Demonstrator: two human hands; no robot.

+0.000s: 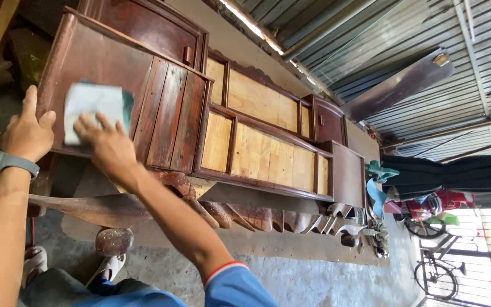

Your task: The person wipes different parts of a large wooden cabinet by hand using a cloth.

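Grey watch band [12,163] on the left wrist, blue sleeve [235,286] with red-and-white cuff, pale sandals [108,266] on both feet.

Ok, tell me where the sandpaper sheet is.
The sandpaper sheet lies flat on the dark wooden panel at the head view's left, pressed under the right hand, beside the left hand.

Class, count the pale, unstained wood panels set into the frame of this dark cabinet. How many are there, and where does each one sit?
6. The upper row holds three: a narrow panel, a wide one and a thin one. The lower row likewise. None looks hidden.
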